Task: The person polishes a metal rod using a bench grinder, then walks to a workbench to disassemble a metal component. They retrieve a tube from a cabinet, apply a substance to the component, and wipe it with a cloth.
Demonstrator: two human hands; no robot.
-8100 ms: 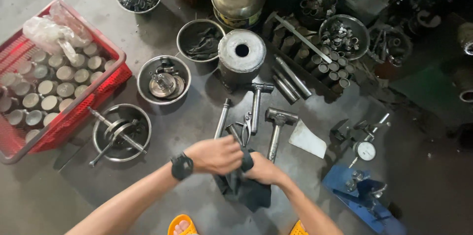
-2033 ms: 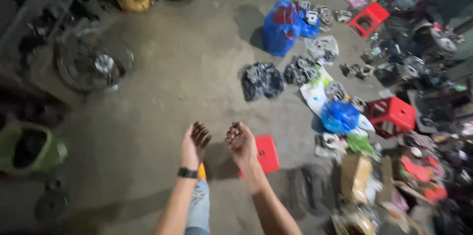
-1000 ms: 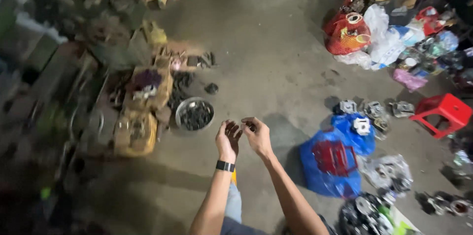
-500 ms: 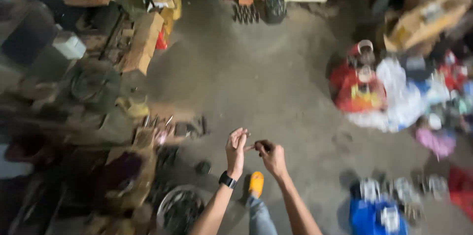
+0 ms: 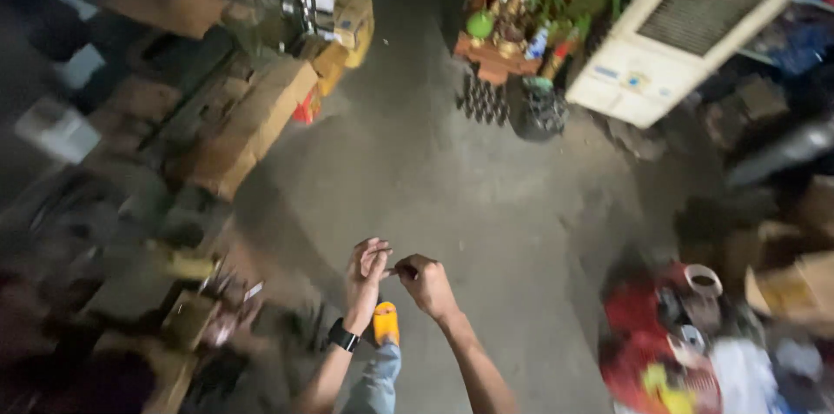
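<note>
Head view, standing over concrete floor (image 5: pixel 434 171). Left hand (image 5: pixel 365 268) w/ black wristwatch (image 5: pixel 343 335), fingers loosely curled, touching small dark object (image 5: pixel 398 271). Right hand (image 5: pixel 426 282) is pinching same object, fingers closed round it; object too small to identify. Orange sandal (image 5: pixel 386 324) showing below hands.

A cluttered repair workshop.
Bare concrete floor (image 5: pixel 452 197) runs between stacked cardboard boxes (image 5: pixel 261 114), dark metal machine parts (image 5: pixel 122 223), a white air cooler (image 5: pixel 686 32) and a heap of red containers (image 5: pixel 651 336).
</note>
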